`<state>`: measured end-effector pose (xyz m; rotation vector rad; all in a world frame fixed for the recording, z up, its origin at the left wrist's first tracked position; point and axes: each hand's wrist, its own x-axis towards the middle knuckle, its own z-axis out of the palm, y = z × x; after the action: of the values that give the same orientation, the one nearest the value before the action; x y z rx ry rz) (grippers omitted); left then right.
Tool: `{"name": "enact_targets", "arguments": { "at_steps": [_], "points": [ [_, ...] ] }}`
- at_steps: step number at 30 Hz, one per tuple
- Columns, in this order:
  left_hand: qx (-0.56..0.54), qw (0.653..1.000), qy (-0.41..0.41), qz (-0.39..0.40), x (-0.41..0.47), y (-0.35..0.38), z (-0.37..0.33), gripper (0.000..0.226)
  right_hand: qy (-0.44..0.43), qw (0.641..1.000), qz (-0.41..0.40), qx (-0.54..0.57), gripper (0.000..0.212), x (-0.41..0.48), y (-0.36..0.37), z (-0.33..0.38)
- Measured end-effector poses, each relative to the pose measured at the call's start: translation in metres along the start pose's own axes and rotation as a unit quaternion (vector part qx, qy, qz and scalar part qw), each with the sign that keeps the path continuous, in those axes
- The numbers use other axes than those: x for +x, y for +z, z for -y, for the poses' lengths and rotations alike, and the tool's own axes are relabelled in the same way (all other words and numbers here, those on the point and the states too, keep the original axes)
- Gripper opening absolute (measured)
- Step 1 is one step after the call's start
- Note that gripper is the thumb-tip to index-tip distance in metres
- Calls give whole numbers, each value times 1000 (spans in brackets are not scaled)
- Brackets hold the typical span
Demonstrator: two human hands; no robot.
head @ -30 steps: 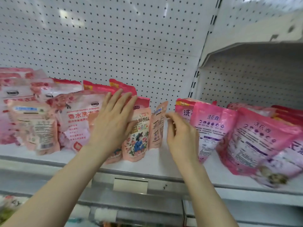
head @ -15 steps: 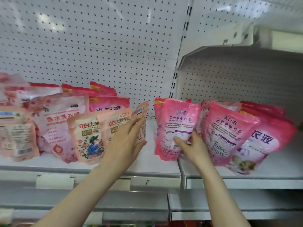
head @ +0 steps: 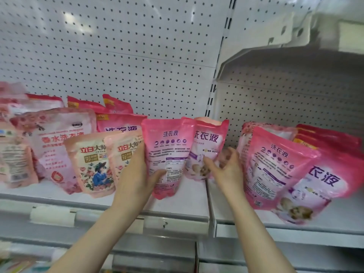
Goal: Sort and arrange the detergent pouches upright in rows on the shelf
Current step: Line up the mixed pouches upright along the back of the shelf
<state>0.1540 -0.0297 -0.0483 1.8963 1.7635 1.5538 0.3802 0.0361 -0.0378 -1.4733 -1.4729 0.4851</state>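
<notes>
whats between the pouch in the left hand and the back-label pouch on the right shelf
In the head view: another pink pouch, front label showing, beside the held pouch, then the right hand touching it.

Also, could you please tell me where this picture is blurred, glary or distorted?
Head view: the right hand is motion-smeared, so its grip is unclear; the far-right pouches blur too. The left hand gripping the pink pouch is sharper, heading legible. Soft glare patches sit on the pegboard upper left. The wide lens slants the upright post.
</notes>
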Motion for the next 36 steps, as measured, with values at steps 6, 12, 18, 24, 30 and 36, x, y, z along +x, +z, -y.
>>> {"name": "enact_targets", "arguments": {
  "at_steps": [6,12,18,24,30,36],
  "points": [
    [43,999,10,-30,-4,-4,1,73,11,992,128,-4,41,22,36,2],
    [57,998,8,-32,-5,-2,0,76,1,982,189,-9,34,31,68,29],
    [63,997,6,-33,-5,0,1,76,-56,996,-10,-62,34,26,47,9],
    [71,997,-1,-37,-5,0,0,74,75,996,-14,-50,54,57,37,6],
    [65,997,7,-32,-4,-1,2,73,101,995,-17,-19,18,84,63,8],
    [66,997,20,-34,-3,-2,4,67,35,953,73,-291,49,88,70,-15]
  ]
}}
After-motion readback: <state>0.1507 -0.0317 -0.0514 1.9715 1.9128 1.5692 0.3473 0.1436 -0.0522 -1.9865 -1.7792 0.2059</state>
